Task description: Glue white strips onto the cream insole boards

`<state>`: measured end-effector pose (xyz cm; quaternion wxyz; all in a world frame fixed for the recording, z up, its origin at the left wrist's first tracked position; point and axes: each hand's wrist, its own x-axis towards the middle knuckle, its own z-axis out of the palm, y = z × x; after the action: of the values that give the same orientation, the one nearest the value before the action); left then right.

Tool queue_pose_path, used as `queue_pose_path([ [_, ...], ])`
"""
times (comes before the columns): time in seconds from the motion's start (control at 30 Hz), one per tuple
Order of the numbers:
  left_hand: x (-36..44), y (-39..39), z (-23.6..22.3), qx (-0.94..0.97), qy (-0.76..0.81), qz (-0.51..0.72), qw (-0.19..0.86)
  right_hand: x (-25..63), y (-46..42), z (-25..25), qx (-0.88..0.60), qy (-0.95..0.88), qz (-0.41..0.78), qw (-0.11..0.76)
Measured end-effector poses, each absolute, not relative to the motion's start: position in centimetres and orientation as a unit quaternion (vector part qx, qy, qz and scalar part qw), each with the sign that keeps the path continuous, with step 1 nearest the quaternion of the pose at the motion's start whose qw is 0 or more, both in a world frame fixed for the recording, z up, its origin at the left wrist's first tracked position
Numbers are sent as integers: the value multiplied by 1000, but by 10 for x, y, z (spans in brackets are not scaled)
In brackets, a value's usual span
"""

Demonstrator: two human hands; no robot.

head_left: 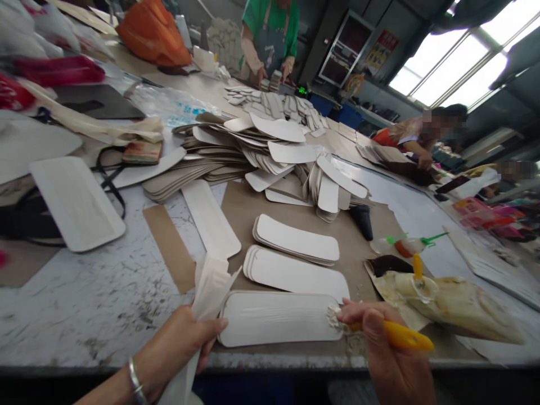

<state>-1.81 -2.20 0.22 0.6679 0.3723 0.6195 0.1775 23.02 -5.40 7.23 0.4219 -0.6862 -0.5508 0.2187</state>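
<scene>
Head view: at six o'clock the white panel (pixel 278 319) lies flat, the left hand (pixel 183 336) gripping a pale strip (pixel 210 287) with its thumb at the panel's nine-o'clock end, presumably steadying it, while the right hand (pixel 394 365) grips a yellow-handled brush (pixel 405 336) at three o'clock.

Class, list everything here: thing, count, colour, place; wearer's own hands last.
Near panel stack: 1, white, front edge
Tidy stacks: 2, white, just beyond
Panel heap: 1, white and brown, centre
Loose panels: several, white, left
Pale strips: count unclear, off-white, left hand
Tool: 1, yellow handle, right hand
Bag: 1, yellowish, right
Bottles: 2, green-tipped, right
Large bag: 1, orange, back left
Co-workers: at least 3, mixed colours, background
Table: 1, whitish, beneath
Left hand: 1, silver bangle, front left
Right hand: 1, bare, front right
</scene>
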Motion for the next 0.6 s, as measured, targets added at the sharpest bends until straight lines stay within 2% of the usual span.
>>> queue_pose_path([
  [0.1,-23,-24,7,384,651,187,627,212,-50,69,-656,-555,252,445],
  [0.2,-25,-25,17,398,657,233,596,189,-43,67,-667,-549,301,404],
  [0.4,-12,-27,33,431,608,271,610,124,-31,59,-611,-525,475,354],
  [0.53,-5,-23,36,490,595,323,549,103,-31,54,-597,-519,462,401],
  [0.6,-6,-20,38,490,590,324,554,105,-34,53,-598,-507,450,428],
])
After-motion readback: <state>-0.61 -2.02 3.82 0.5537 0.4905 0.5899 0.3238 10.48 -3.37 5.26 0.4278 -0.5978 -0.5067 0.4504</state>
